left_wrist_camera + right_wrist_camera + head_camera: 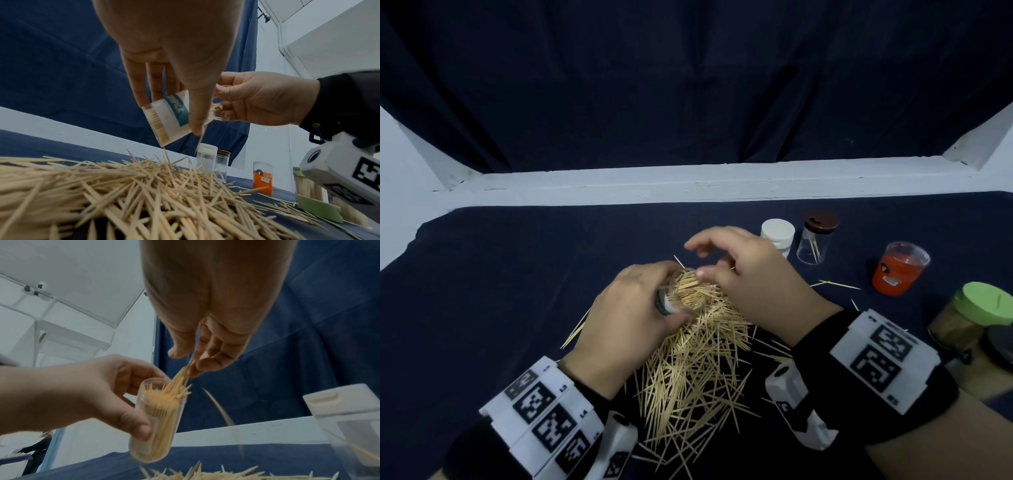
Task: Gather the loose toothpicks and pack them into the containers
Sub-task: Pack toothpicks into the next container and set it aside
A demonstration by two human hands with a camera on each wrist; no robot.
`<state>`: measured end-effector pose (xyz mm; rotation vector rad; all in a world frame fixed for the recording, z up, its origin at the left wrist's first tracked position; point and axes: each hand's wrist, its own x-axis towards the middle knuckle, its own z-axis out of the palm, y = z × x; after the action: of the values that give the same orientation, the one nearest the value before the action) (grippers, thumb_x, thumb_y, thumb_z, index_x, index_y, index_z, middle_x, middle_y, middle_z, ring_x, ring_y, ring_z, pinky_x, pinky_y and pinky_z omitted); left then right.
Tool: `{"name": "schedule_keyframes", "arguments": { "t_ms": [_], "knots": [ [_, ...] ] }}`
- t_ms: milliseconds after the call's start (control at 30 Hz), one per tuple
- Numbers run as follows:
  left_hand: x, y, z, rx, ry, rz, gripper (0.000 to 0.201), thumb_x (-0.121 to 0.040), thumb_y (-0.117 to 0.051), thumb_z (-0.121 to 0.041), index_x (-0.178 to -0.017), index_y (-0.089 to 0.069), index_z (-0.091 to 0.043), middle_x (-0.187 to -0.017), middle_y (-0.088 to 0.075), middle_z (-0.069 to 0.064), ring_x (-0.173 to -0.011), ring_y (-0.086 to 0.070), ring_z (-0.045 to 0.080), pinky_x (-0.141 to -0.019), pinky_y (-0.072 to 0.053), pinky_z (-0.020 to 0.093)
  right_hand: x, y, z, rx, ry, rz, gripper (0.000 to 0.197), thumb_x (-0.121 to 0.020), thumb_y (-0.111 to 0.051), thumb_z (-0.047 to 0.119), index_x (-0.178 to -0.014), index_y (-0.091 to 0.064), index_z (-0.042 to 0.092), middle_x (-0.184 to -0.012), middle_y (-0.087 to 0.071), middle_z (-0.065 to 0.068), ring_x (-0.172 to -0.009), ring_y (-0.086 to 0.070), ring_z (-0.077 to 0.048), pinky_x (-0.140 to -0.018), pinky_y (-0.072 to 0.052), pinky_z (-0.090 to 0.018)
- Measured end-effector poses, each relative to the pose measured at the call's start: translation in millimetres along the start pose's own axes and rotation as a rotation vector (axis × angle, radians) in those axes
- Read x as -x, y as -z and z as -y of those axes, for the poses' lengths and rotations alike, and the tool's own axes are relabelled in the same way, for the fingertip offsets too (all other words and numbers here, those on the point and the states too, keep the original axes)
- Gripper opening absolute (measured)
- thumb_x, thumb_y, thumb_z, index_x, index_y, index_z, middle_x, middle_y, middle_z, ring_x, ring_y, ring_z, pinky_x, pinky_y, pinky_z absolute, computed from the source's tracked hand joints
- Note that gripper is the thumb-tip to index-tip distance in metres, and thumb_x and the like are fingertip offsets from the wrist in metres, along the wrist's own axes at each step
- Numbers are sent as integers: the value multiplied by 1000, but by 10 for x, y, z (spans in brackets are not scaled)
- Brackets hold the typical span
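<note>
Left hand point(626, 318) grips container point(168, 116); right hand point(753, 274) pinches toothpicks point(180, 379) over navy cloth point(500, 274).

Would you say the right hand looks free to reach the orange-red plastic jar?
Probably not yet: the right hand pinches toothpicks; the orange-red plastic jar stands unobstructed.

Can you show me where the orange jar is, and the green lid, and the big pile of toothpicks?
orange jar point(893, 274): head view, on its orange side.
green lid point(988, 303): head view, on the lid's flat top.
pile of toothpicks point(695, 370): head view, on the middle of the heap.
</note>
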<state>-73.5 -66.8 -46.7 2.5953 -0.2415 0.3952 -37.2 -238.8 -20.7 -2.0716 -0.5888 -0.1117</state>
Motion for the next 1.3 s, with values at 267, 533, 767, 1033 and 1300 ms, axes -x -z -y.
{"name": "schedule_keyframes", "arguments": {
  "t_ms": [267,533,767,1033,1300],
  "knots": [
    [2,18,11,6,-10,-40,53,-64,-84,-35,-113,-61,-33,-103,-63,-16,-101,-53,8,-82,-45,28,8,129,-90,4,-130,-42,26,-83,-71,20,-108,-64,26,-100,-58,11,-72,-55,2,-68,-42,-5],
    [14,10,-5,17,-73,-54,59,-61,-85,-34,-115,-62,-25,-105,-64,-13,-102,-56,10,-82,-49,30,43,-95,-14,-17,-3,-96,11,-71,-80,8,-79,-75,12,-77,-60,13,-71,-58,-3,-66,-44,-9],
    [9,27,30,29,-90,-170,56,-63,-85,-27,-114,-63,-20,-103,-60,-13,-99,-54,9,-79,-37,15,77,16,15,-70,-65,-130,31,-61,-88,24,-85,-68,22,-81,-60,7,-65,-55,-4,-66,-50,-18],
    [3,10,23,56,-180,-226,56,-62,-86,-17,-112,-62,-14,-106,-57,-14,-101,-50,5,-84,-38,9,121,-74,87,7,102,-90,15,-68,-82,9,-78,-75,17,-76,-60,12,-70,-58,-6,-64,-45,-12],
    [4,17,34,72,-230,-298,53,-62,-85,-14,-109,-60,-15,-108,-56,-13,-102,-51,6,-91,-33,6,131,-118,116,73,195,-248,14,-72,-78,16,-85,-74,13,-78,-61,8,-74,-56,-1,-67,-47,-12]
  ]
}}
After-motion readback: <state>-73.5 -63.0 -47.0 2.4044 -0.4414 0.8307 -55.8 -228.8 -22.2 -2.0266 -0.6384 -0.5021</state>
